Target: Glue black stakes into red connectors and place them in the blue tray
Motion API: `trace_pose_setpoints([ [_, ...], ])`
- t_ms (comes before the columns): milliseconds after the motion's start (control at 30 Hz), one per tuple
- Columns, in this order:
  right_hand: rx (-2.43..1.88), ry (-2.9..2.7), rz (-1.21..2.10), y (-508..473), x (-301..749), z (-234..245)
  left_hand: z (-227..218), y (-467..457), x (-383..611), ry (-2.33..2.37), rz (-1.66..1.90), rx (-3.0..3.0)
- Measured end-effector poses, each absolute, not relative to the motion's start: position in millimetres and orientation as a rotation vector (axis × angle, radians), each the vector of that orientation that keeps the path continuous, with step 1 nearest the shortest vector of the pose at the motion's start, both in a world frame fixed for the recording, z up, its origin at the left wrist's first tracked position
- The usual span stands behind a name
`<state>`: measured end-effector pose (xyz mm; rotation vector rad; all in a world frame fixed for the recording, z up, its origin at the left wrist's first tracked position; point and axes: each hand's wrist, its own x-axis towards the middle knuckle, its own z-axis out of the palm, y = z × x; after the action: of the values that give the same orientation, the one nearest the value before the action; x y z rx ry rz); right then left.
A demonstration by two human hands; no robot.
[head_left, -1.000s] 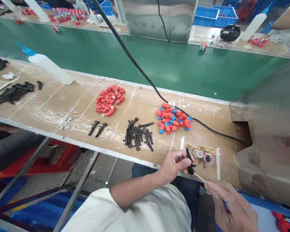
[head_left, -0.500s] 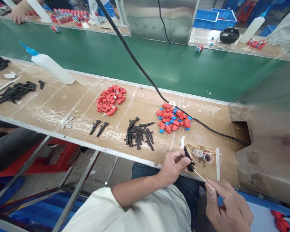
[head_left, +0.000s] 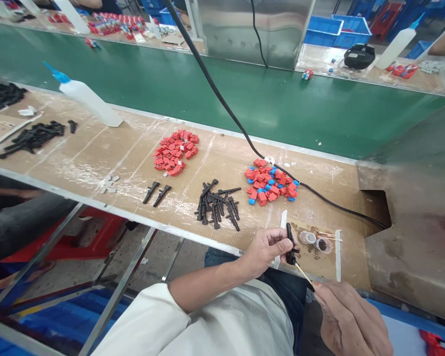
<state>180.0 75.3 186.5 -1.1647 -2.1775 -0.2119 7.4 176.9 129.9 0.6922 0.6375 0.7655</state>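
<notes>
My left hand [head_left: 264, 253] is closed around a black plastic toy gun [head_left: 289, 258], held tilted upright over the bench's front edge. My right hand [head_left: 352, 314] pinches a thin wooden cotton swab [head_left: 304, 276], whose far tip touches the toy gun's lower end. Just beyond my left hand stand a small cup of clear liquid [head_left: 307, 238] and a small cup of dark liquid [head_left: 323, 244], with more thin sticks [head_left: 330, 235] lying beside them. A pile of similar black toy guns [head_left: 217, 203] lies to the left, and two more [head_left: 156, 193] lie apart from it.
Red-and-blue plastic parts [head_left: 270, 182] and red parts [head_left: 176, 151] are heaped on the cardboard-covered bench [head_left: 133, 148]. A black cable [head_left: 222, 101] crosses it. A white squeeze bottle [head_left: 91, 101] stands at left. A metal housing [head_left: 415, 212] bounds the right; a green belt [head_left: 152, 79] runs behind.
The view has shifted slightly, so the bench items sit further right. My left hand has turned the toy gun more upright. The swab still touches its lower end.
</notes>
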Motion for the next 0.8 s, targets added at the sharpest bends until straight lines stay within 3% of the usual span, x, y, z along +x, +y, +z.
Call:
trace_pose_setpoints([
  [267,-1.384,-2.080,-0.366,80,171,196,134,181,0,0.523,0.720,0.834],
  [567,-1.153,-2.196,-0.317,78,166,191,126,172,6,0.623,0.791,0.756],
  [800,-1.500,-1.996,-0.402,76,155,186,137,167,0,0.641,1.008,1.098],
])
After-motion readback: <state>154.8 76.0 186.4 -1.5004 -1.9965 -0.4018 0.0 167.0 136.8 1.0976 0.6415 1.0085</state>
